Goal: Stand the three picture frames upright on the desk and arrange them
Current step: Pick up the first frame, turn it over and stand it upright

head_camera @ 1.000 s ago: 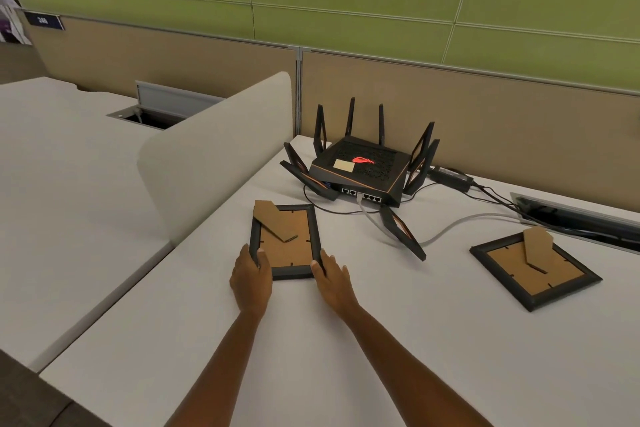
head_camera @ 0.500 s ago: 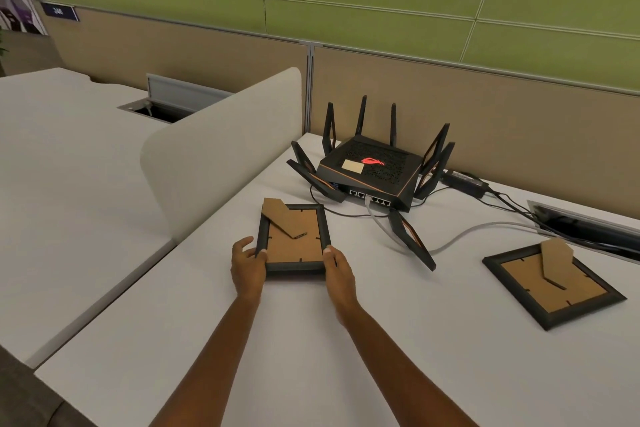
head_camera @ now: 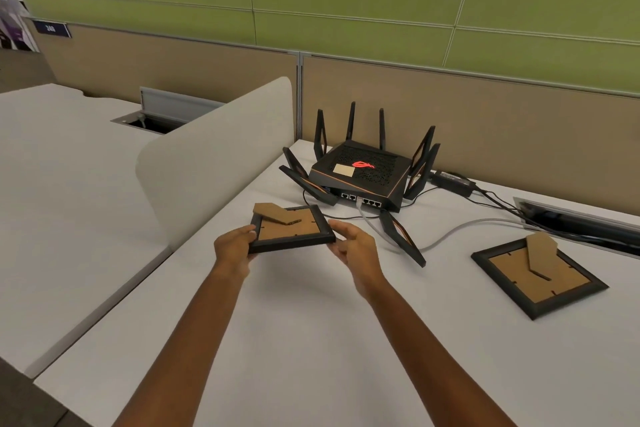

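Hands come first: the left hand [head_camera: 232,248] pinches the near left corner of a small black picture frame [head_camera: 292,229], thumb on top and fingers beneath, while the right hand [head_camera: 355,248] curls round its near right corner in the same way. Both are closed on the frame, not spread. The frame is face down, its brown cardboard back upward, and its near edge looks raised off the white worktop [head_camera: 311,340] while the far edge sits lower, whether touching the surface cannot be told. Its long axis runs away from the person toward the black router [head_camera: 360,177], and the cardboard stand [head_camera: 273,213] on its back sticks out toward the far left corner.

Well apart on the right lies a second frame [head_camera: 538,276], flat and face down, turned at an angle so one corner points at the person; its stand [head_camera: 540,253] points toward the cable slot at the back of the worktop. A third frame is not in view.

As for progress, nothing stands upright yet. The held frame seems to be at the very start of being tipped up; it needs turning over and setting on its stand, then the second frame, then the third wherever it is, and lastly the arranging.
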Action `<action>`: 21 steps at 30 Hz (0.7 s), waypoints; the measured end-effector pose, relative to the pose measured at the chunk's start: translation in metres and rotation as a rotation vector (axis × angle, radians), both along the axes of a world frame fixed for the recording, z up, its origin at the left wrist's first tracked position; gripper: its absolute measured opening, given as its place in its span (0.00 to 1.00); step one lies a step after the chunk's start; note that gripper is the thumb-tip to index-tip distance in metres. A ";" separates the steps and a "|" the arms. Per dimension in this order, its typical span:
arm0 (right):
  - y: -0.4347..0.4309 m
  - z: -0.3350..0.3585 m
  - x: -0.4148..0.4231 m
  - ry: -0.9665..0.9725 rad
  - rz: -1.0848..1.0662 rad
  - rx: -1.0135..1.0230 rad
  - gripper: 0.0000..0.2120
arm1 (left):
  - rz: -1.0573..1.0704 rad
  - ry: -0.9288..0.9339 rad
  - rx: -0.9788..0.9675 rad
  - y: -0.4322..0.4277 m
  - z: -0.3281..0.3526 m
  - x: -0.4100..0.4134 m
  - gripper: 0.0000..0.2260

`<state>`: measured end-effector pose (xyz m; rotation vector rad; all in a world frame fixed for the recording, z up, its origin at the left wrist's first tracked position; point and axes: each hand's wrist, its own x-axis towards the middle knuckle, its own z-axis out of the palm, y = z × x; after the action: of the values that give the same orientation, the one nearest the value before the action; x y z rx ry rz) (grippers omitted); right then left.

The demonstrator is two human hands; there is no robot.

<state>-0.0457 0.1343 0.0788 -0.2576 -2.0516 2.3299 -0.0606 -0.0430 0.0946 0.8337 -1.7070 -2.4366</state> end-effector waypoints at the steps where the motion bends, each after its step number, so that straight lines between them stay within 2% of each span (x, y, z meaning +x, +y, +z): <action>1: 0.004 0.004 0.001 0.035 0.023 0.041 0.19 | -0.018 0.010 0.032 0.000 0.006 0.002 0.09; 3: 0.013 0.012 0.002 0.106 0.061 0.247 0.20 | -0.059 0.036 0.063 -0.001 0.018 0.006 0.06; 6: 0.027 0.018 0.004 0.259 0.110 0.676 0.22 | -0.133 0.054 0.062 0.005 0.032 0.009 0.07; 9: 0.042 0.027 0.009 0.377 0.121 0.827 0.20 | -0.237 0.034 0.107 0.017 0.046 0.017 0.04; 12: 0.063 0.039 0.020 0.444 0.110 0.755 0.12 | -0.284 0.025 0.241 0.029 0.061 0.026 0.07; 15: 0.081 0.046 0.034 0.497 0.047 0.697 0.05 | -0.337 0.064 0.250 0.046 0.076 0.030 0.06; 17: 0.090 0.048 0.042 0.523 -0.006 0.611 0.06 | -0.398 0.096 0.171 0.060 0.082 0.033 0.09; 19: 0.098 0.051 0.049 0.504 -0.041 0.464 0.13 | -0.496 0.086 0.015 0.074 0.083 0.036 0.13; 21: 0.108 0.052 0.055 0.478 -0.075 0.311 0.13 | -0.567 0.063 -0.112 0.089 0.078 0.037 0.18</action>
<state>0.0096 0.2418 0.1311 0.2078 -2.0597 1.7677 -0.0237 0.0456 0.1729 0.2745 -2.2765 -2.6043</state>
